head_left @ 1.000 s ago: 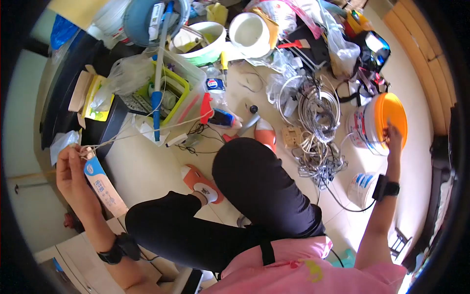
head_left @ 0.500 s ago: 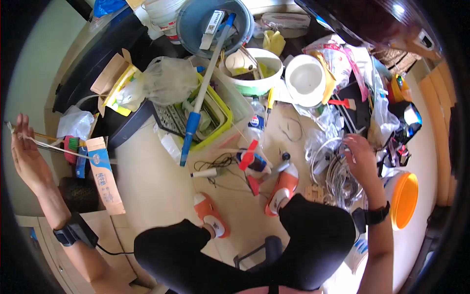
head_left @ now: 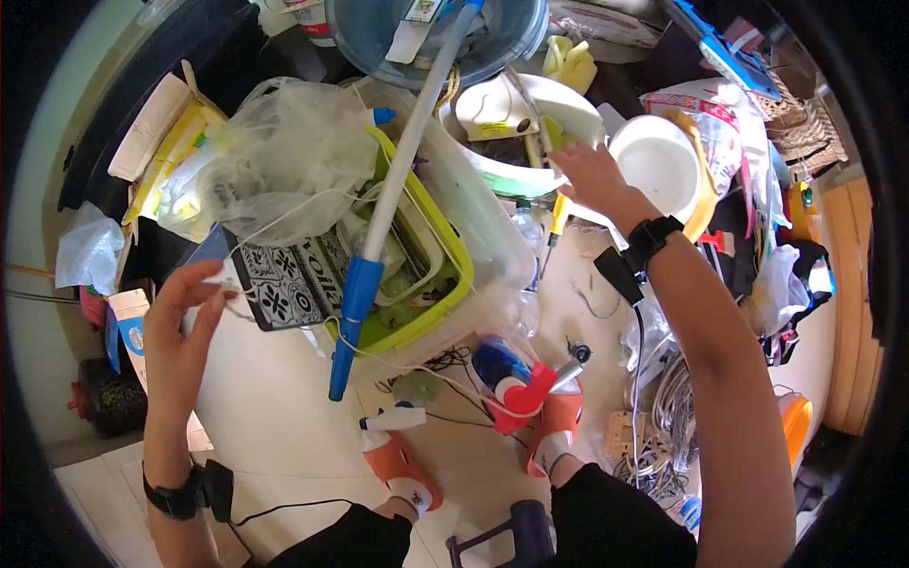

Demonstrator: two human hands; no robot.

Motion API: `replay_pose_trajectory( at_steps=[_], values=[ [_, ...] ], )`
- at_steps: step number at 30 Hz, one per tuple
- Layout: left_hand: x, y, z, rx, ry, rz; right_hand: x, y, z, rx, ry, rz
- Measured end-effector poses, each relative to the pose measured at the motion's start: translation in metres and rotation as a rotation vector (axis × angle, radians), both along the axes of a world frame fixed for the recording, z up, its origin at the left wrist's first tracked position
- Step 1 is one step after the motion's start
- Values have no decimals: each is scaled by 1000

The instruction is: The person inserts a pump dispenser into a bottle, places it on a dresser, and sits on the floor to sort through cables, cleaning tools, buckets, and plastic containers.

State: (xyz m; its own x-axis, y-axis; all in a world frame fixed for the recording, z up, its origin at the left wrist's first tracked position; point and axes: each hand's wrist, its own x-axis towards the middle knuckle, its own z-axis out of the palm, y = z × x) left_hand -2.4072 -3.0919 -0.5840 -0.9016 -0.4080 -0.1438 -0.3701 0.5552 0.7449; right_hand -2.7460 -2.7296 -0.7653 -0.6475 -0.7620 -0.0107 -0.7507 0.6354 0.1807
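Observation:
My left hand point(head_left: 189, 322) is at the left, thumb and forefinger pinched on a thin white cord point(head_left: 284, 220). The cord loops past a black-and-white patterned box point(head_left: 284, 284) and a blue-and-white pole point(head_left: 358, 303), then hangs slack over the floor toward a red plastic piece point(head_left: 530, 393). My right hand point(head_left: 597, 180) reaches to the near rim of a white tub point(head_left: 568, 104), fingers stretched out and partly apart. Nothing shows in that hand. A yellow-handled screwdriver point(head_left: 559, 216) stands just below it.
A lime-green bin point(head_left: 459, 270) sits inside a clear plastic box point(head_left: 502, 256). Behind are a grey-blue bucket point(head_left: 350, 47) and a white pot point(head_left: 658, 166). Coiled cables point(head_left: 672, 407) lie at right, near a wooden block point(head_left: 623, 435). A dark stool point(head_left: 530, 535) stands between my legs.
My left hand has come inward from the far left with the cord. My right hand has moved from the coiled cables up and left to the white tub. The view has shifted closer to the bins.

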Motion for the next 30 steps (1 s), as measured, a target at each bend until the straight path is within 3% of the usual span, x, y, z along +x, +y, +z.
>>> replay_pose_trajectory(
  at_steps=[2, 4, 6, 15, 19, 22, 24, 26, 27, 30],
  values=[
    [-2, 13, -11, -409, 167, -46, -1, -5, -16, 65, -40, -37],
    [-2, 19, -5, -390, 83, -72, 1, -3, -28, -2, -28, -3],
    [0, 28, -5, -624, 33, -138, 6, -2, -26, -73, 15, 3],
    [5, 42, 8, -607, -113, -154, -12, 8, -25, -72, 7, 123],
    [15, 39, 10, -690, -151, -156, -26, 33, -16, -20, 294, 177],
    [18, 40, 5, -652, -185, -109, 15, 43, -17, -422, 204, 318],
    [17, 44, 1, -609, -180, -88, 45, 52, -45, -166, -101, 336],
    [11, 48, -2, -601, -166, -115, 60, 46, -83, 26, -31, 323],
    [8, 50, -3, -598, -153, -126, 61, 45, -105, 26, 144, 367],
    [-4, 65, 4, -632, -216, -240, 58, 44, -139, 207, 105, 273]
  ],
)
